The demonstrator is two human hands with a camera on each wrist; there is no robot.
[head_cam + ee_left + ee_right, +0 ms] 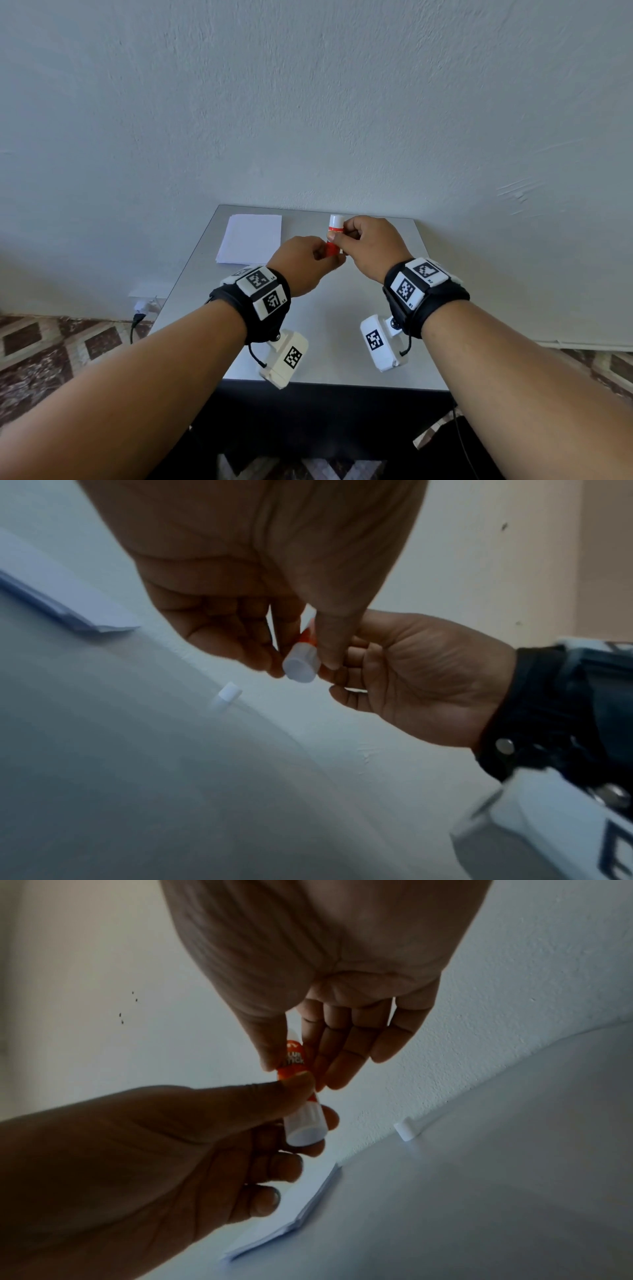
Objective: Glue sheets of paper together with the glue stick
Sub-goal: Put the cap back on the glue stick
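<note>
An orange and white glue stick (334,240) stands upright in the air over the grey table (342,325). My left hand (323,255) pinches its white bottom end (304,1129) between thumb and fingers. My right hand (342,236) pinches the orange body (293,1058) higher up. The stick's white top (336,219) shows above my fingers. A small white cap (229,692) lies on the table by the wall, also in the right wrist view (405,1131). A stack of white paper sheets (251,240) lies flat at the table's far left.
The table's far edge meets a pale wall (308,102). Its front edge (342,385) is just below my wrists. Patterned floor tiles (51,342) lie on both sides, with a wall socket and black cable (138,317) at the left.
</note>
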